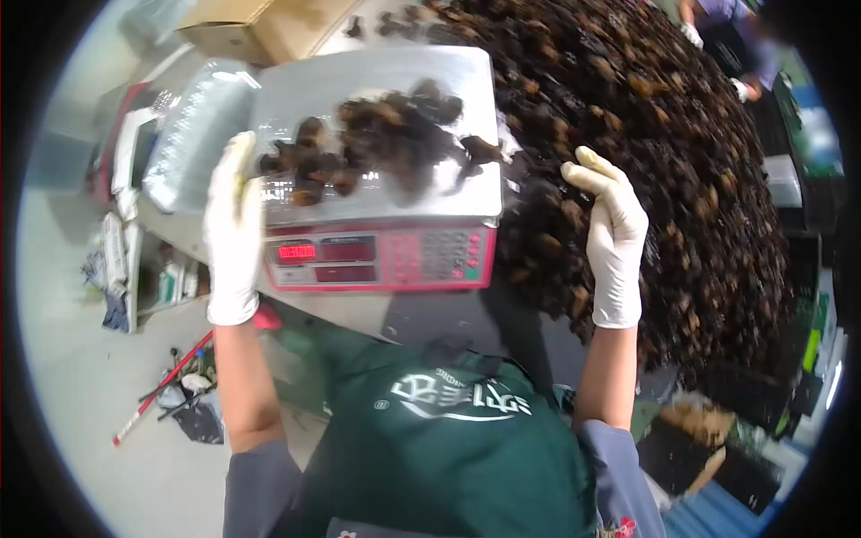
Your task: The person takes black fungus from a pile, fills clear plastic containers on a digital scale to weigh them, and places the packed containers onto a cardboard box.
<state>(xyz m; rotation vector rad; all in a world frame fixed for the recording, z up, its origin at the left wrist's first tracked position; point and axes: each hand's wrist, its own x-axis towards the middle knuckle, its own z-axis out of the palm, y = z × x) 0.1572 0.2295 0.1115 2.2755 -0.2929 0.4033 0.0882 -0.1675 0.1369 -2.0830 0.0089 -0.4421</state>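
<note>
On the steel pan of a red digital weighing scale lies a loose cluster of dark brown, mushroom-like pieces, partly blurred. My left hand, in a white glove, is by the pan's left edge with its fingers extended and nothing visible in them. To the right of the scale, my right hand, gloved too, is over the edge of a large heap of the same dark pieces. Its fingers are loosely bent and apart, with nothing seen between them. Red digits glow on the scale's display.
Left of the scale is a clear plastic tray, with a cardboard box behind. Another person with white gloves works at the heap's far side. A red pole and bags lie on the floor at left.
</note>
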